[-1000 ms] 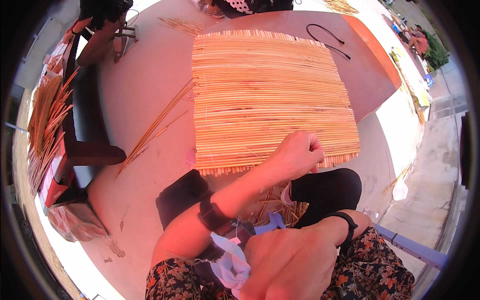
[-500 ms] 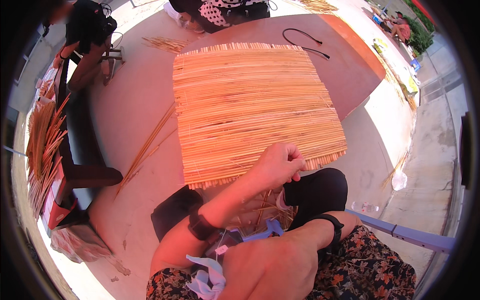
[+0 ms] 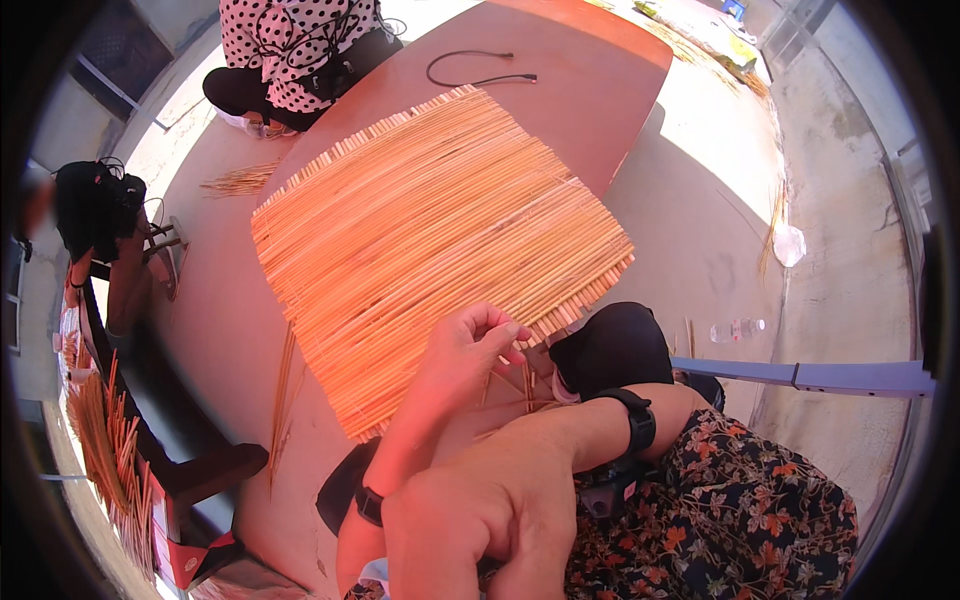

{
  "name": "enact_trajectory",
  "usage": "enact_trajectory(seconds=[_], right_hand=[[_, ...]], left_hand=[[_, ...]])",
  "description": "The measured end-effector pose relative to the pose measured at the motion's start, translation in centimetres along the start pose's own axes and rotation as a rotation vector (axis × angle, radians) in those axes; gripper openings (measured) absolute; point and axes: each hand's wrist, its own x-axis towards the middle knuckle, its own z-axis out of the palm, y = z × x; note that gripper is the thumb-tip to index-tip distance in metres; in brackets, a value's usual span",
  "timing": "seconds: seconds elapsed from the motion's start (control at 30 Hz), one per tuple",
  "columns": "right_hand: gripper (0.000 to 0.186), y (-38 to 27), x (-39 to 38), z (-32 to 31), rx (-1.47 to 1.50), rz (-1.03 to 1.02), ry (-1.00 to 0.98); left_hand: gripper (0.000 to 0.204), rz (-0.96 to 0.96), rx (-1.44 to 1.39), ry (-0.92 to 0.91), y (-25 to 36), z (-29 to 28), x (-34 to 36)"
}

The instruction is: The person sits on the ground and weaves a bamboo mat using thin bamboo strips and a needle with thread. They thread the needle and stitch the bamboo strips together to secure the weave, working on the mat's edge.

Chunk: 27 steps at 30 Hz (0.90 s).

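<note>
A mat of straw-coloured stalks (image 3: 420, 230) lies in front of me, its short cut ends forming ragged edges. My left hand (image 3: 470, 345) is at its near right edge, fingers pinched; whatever is between them is too small to make out. My right hand (image 3: 480, 505) is large and low in the picture, crossing in front of my left forearm, with its fingers curled; what it holds is hidden. A bit of pale blue cloth (image 3: 373, 575) peeks from beneath that hand. My dark-clad knee (image 3: 612, 350) is beside the mat.
A pinkish board (image 3: 580, 90) with a black cable (image 3: 470, 55) extends beyond the mat. People (image 3: 300, 50) sit behind and at left (image 3: 95, 215). A dark bench (image 3: 210, 465) bears stalk bundles (image 3: 105, 450). A metal bar (image 3: 840, 375), bottle (image 3: 738, 330) and loose stalks (image 3: 285, 390) are around me.
The view has swung, so the mat appears tilted, its right side lower. My left hand appears further left and lower, still pinched; my right hand stays curled low in front.
</note>
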Motion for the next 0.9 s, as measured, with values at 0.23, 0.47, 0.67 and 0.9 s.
enact_trajectory(seconds=[0.23,0.47,0.67,0.9], right_hand=[[0.007,-1.4,-0.4,-0.1,0.035,-0.058,-0.108],[0.006,-1.3,-0.3,-0.7,-0.059,-0.114,-0.152],[0.005,-0.7,-0.3,0.0,0.079,-0.095,-0.018],[0.006,0.9,1.0,-1.0,0.016,-0.176,-0.096]], left_hand=[[0.014,-0.032,-0.027,0.040,0.3,0.2,0.1],[0.015,-0.025,0.002,0.035,0.0,0.1,0.4],[0.016,-0.017,0.037,0.018,-0.3,-0.4,0.6],[0.016,0.025,0.022,0.027,-0.7,-1.1,0.1]])
